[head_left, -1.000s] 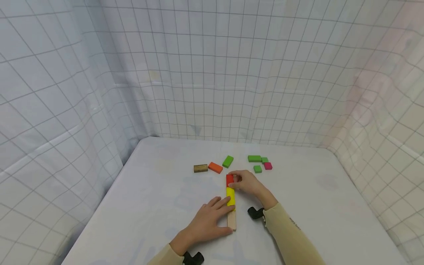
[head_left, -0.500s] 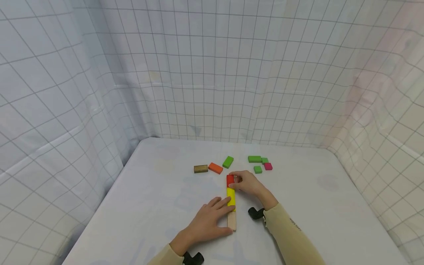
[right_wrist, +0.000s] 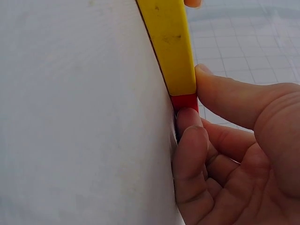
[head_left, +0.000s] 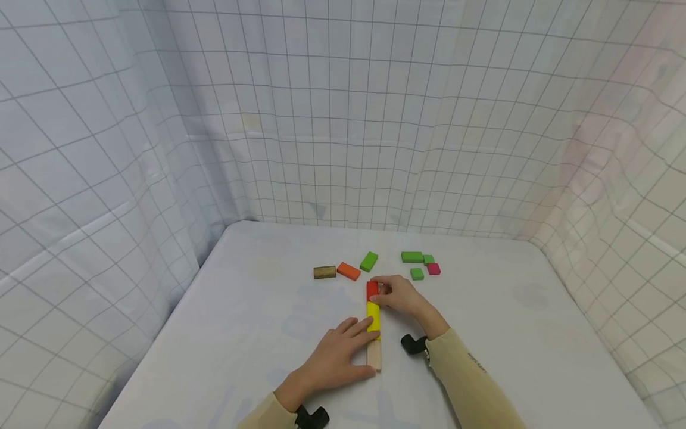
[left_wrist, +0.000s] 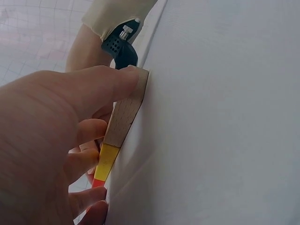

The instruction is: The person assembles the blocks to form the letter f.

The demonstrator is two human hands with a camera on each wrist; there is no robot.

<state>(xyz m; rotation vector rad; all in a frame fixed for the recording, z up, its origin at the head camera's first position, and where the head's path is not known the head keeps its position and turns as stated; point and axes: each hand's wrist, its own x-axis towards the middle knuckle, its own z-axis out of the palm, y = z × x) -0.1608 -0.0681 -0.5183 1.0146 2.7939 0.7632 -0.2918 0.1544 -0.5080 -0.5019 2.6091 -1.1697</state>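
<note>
Left hand point(head_left: 334, 359) spread low over the table point(head_left: 257, 345), its thumb at the near end of the plain wood block point(head_left: 374, 354) and fingertips on the yellow block point(head_left: 373, 316); right hand point(head_left: 401, 296) reaches in from the other side, thumb and forefinger pinching the red block point(head_left: 371, 289) at the far end. All three blocks lie end to end in a row. Since a second ago, the near end and left thumb have shifted very slightly away from the person; the right hand's pose looks unchanged.

curtained booth: three gridded cloth walls point(head_left: 343, 131), white table point(head_left: 482, 292)
</note>
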